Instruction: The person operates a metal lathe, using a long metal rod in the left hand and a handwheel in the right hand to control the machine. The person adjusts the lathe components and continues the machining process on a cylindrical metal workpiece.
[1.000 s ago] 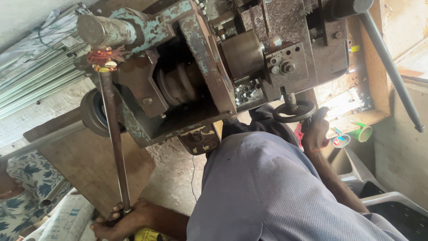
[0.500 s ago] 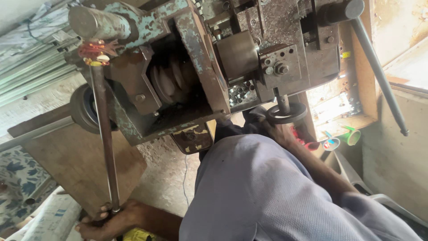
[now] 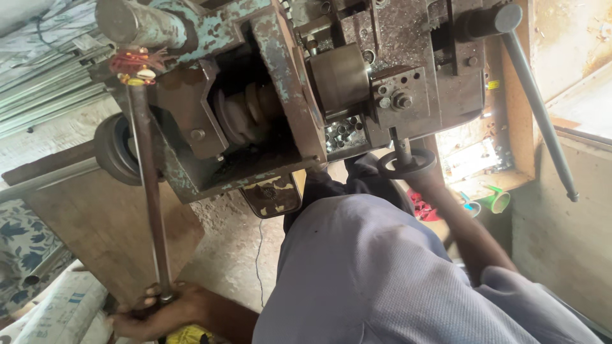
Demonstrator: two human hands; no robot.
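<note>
Gripping the long rusty steel lever rod (image 3: 148, 191) in my left hand (image 3: 167, 311), fingers closed; right hand (image 3: 426, 181) wraps the small black handwheel (image 3: 406, 164), mid-feed; next calls for steady pull.

Left hand (image 3: 159, 312) on the lever rod's (image 3: 148, 191) lower end has slid toward the lower left of frame; the rod now stands steeper. Machine body (image 3: 287, 95) sits further left and higher in frame. Right hand (image 3: 417, 175) at the small handwheel (image 3: 407, 162) has shifted left with it. Long handle (image 3: 539, 108) at right likewise.
</note>
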